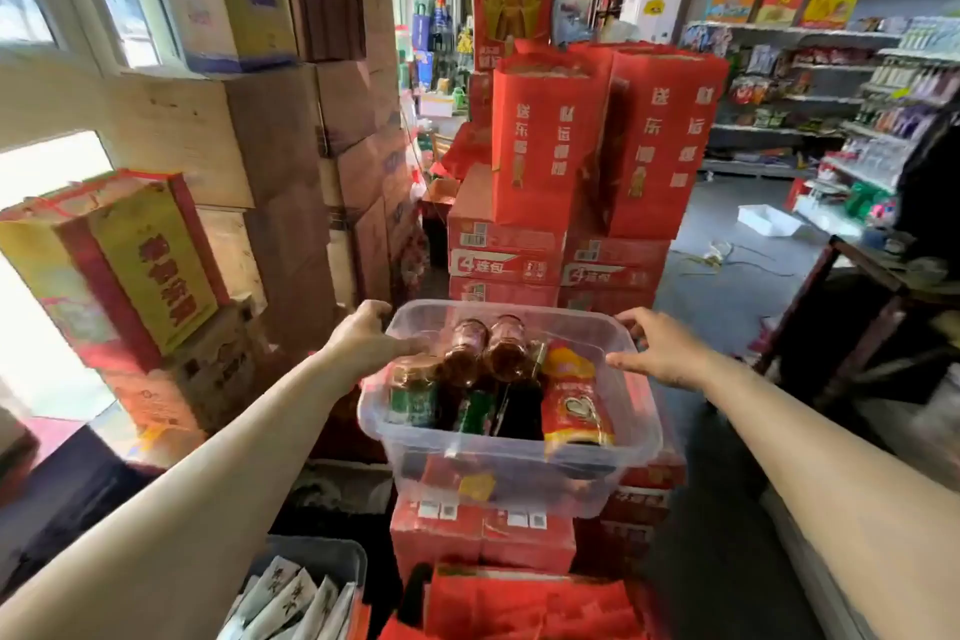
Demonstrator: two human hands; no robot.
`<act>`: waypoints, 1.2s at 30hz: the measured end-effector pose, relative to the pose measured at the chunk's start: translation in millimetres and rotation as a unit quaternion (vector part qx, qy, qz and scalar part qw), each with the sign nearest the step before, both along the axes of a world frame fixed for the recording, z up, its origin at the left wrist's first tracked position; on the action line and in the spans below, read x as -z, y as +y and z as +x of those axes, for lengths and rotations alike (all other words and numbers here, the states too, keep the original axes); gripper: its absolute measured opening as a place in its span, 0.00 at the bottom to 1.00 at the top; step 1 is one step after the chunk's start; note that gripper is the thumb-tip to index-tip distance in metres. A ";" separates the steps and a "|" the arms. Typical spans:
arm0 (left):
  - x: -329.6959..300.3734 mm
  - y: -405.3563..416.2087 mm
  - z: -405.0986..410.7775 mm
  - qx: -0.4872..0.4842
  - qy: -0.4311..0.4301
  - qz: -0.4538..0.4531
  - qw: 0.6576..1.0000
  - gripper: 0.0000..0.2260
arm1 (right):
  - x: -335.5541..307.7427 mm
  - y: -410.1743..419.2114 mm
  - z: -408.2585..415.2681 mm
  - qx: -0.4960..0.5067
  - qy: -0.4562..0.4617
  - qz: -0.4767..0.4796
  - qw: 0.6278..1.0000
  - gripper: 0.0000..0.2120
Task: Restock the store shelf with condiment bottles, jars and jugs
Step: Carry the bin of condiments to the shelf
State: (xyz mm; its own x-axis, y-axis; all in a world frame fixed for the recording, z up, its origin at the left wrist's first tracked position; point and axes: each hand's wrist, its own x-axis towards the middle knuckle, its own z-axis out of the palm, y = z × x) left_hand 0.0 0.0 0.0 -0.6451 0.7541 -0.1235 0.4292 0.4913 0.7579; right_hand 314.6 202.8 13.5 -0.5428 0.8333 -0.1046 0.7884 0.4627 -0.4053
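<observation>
- A clear, rectangular plastic tub [511, 457] sits at the lower centre of the frame, above stacked red cartons [483, 530].
- Inside the tub, several condiment bottles lie close together: two brown glass bottles [485, 351] with their round ends toward the far wall, a bottle with a green label [415, 398] at the left, dark bottles [511, 411] in the middle, and a bottle with a red and yellow label [574, 403] at the right.
- The left hand [371, 338] grips the tub's left rim, with its fingers curled over the edge.
- The right hand [657, 348] is at the tub's right rim, fingers bent toward the edge; whether they close on it I cannot tell.
- Both forearms reach in from the bottom corners of the frame.
- A grey bin [317, 556] at the bottom left holds white packets [291, 603].
- Store shelves [810, 31] with packaged goods fill the upper right.
</observation>
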 end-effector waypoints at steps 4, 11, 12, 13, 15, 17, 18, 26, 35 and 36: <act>24.1 44.8 -12.2 -0.045 -0.010 -0.046 0.998 0.42 | 27.1 39.5 -10.9 0.034 0.010 -0.030 0.999 0.35; 67.6 86.1 -25.9 -0.132 -0.059 -0.108 0.984 0.46 | 73.8 85.6 -18.2 0.127 0.028 -0.106 0.986 0.26; 71.3 88.5 -27.9 -0.143 -0.046 -0.125 0.981 0.48 | 77.7 87.2 -19.3 0.135 0.037 -0.124 0.982 0.25; 74.7 91.0 -29.2 -0.157 -0.021 -0.142 0.977 0.49 | 82.4 89.1 -20.0 0.142 0.044 -0.140 0.979 0.26; 77.4 95.4 -27.0 -0.178 0.029 -0.172 0.968 0.48 | 91.3 89.3 -22.8 0.156 0.048 -0.146 0.976 0.32; 78.4 99.0 -23.4 -0.186 0.047 -0.188 0.963 0.50 | 98.8 86.3 -26.0 0.176 0.044 -0.127 0.975 0.37; 79.1 98.9 -22.2 -0.190 0.039 -0.185 0.963 0.51 | 101.1 84.3 -26.9 0.180 0.046 -0.125 0.975 0.39; 78.4 83.0 -16.1 -0.200 -0.034 -0.121 0.972 0.45 | 115.4 70.2 -29.6 0.238 0.121 -0.155 0.951 0.36; 82.6 40.9 -3.7 -0.249 -0.063 -0.125 0.958 0.47 | 96.4 48.5 -33.7 0.213 0.103 -0.121 0.964 0.24; 84.0 34.9 -2.8 -0.253 -0.068 -0.119 0.958 0.47 | 96.0 48.0 -34.2 0.206 0.101 -0.122 0.966 0.23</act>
